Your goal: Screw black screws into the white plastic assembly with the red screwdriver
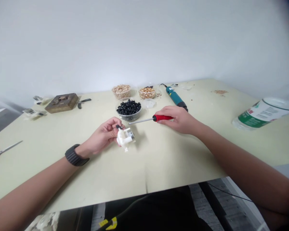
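White plastic part (pixel 124 138) sat near ctr of the counter (pixel 159 166), held just above the surface by the left hand (pixel 103 134). Fingers were closed on its left side, thumb & forefinger pinching a small black piece (pixel 118 127) at its top. A short spout on the part pointed down toward the near edge; a metal-looking end faced right. Whether the part touched the counter couldn't be told.

Just to the right, the right hand (pixel 180 120) had its fingers wrapped shut on the red handle of a screwdriver (pixel 159 118). Its long axis ran approx. left-right, handle at right, bare shaft pointing left & slightly toward the person. The tip ended just above the part, close to the front wall of a clear tub of black pieces (pixel 129 109); contact w/ either couldn't be told.

Behind that tub stood two tubs of tan bits (pixel 121 91), (pixel 147 93) & a small clear cup (pixel 149 103). A teal power tool (pixel 174 98) lay behind the right hand, slanting toward the back edge.

Open room: a wide bare strip btwn both hands & the near edge, and more bare surface right of the forearm up to a white-green bottle (pixel 262 113) lying on its side near the right edge. Far left: brown block (pixel 62 102), pliers (pixel 83 102), scissors (pixel 2 152) at the left edge, all well apart from the hands.
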### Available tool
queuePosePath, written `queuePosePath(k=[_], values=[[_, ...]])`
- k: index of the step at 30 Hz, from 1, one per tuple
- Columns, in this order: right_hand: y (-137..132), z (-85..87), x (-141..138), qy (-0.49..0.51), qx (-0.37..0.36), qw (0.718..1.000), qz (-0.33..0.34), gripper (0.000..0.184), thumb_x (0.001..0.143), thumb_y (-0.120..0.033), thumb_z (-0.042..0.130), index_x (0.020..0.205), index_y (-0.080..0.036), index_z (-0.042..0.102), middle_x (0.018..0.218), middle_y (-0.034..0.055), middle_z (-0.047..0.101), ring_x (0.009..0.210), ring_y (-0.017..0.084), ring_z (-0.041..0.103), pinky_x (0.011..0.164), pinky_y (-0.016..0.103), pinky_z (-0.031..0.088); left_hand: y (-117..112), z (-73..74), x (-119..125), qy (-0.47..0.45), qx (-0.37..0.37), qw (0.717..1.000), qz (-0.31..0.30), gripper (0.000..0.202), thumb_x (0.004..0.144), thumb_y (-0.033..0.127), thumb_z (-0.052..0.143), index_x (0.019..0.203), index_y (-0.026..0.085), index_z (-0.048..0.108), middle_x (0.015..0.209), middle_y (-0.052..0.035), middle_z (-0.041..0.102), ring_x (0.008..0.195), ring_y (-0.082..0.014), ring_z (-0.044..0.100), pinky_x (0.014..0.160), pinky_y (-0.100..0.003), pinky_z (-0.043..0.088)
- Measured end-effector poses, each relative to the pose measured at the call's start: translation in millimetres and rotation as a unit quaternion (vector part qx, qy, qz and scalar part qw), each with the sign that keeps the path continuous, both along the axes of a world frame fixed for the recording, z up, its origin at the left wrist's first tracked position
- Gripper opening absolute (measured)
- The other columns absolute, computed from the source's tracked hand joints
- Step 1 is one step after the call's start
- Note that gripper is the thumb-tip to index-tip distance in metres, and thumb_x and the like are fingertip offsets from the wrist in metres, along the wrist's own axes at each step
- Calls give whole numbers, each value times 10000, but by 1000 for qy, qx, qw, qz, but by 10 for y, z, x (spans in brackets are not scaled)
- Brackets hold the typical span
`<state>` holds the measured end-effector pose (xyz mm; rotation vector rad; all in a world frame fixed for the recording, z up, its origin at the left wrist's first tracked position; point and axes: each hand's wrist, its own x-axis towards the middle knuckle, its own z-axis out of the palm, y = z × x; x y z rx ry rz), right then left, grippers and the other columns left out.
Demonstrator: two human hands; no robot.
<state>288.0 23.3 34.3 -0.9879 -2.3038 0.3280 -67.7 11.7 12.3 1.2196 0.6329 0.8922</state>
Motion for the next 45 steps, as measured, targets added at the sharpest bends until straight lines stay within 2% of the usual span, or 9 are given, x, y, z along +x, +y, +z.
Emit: queuePosePath(k=[4,10,18,26,32,36,39,42,45], values=[[3,-27,-52,-1,31,999,22,268,1031,-357,638,1195,-222,801,1106,87,784,980,217,703,900,356,516,-37,7,26,-8,-16,1000,-22,255,856,243,886,1008,189,689,977,-42,734,674,-113,690,598,-209,641],[19,-72,-96,-9,36,999,25,249,1029,-331,652,1199,-220,797,1128,94,786,1004,231,708,901,370,507,-66,14,29,-25,-24,998,-53,234,886,241,860,1031,175,688,943,-25,733,662,-88,691,641,-164,620],[32,-102,-94,-9,29,999,33,239,1027,-324,659,1196,-221,794,1123,89,780,987,221,700,884,360,501,-81,2,41,-32,-30,997,-61,178,916,221,822,1037,178,699,896,-27,736,622,-86,685,595,-139,594],[-9,-55,-74,-19,0,999,50,251,1027,-344,646,1186,-210,787,1110,91,773,986,212,693,890,349,502,-79,2,27,-21,-21,997,-69,212,901,257,843,1037,184,699,862,-14,712,607,-88,668,594,-155,600],[-48,-23,-71,-47,-55,996,54,226,1004,-368,656,1135,-231,778,1066,64,768,940,193,691,856,322,495,-64,-4,13,5,-3,997,-82,239,902,290,848,1033,180,681,843,-10,693,635,-97,675,599,-159,586],[-67,-25,-68,-68,-66,996,2,267,911,-307,734,1170,-249,706,1047,36,759,876,183,671,789,302,473,-64,-33,12,26,1,995,-92,259,909,318,843,1040,181,667,856,-22,694,662,-108,676,603,-166,571],[-70,-29,-75,-70,-63,995,-34,211,869,-273,738,1054,-235,645,949,16,723,775,161,612,696,280,432,-71,-53,14,27,-1,995,-95,266,909,329,843,1037,184,660,855,-19,683,669,-106,661,607,-169,560],[-60,-37,-82,-67,-61,996,-14,97,872,-270,714,903,-223,635,869,6,693,748,150,585,681,272,419,-74,-60,20,24,-5,995,-95,264,903,320,849,1024,178,662,862,-12,671,659,-92,632,592,-158,533],[-47,-35,-70,-42,-77,996,14,82,862,-265,718,925,-218,695,913,18,731,795,157,628,718,271,448,-74,-54,23,24,-8,995,-93,276,892,325,861,1013,170,668,881,-15,670,672,-91,623,592,-157,517]])
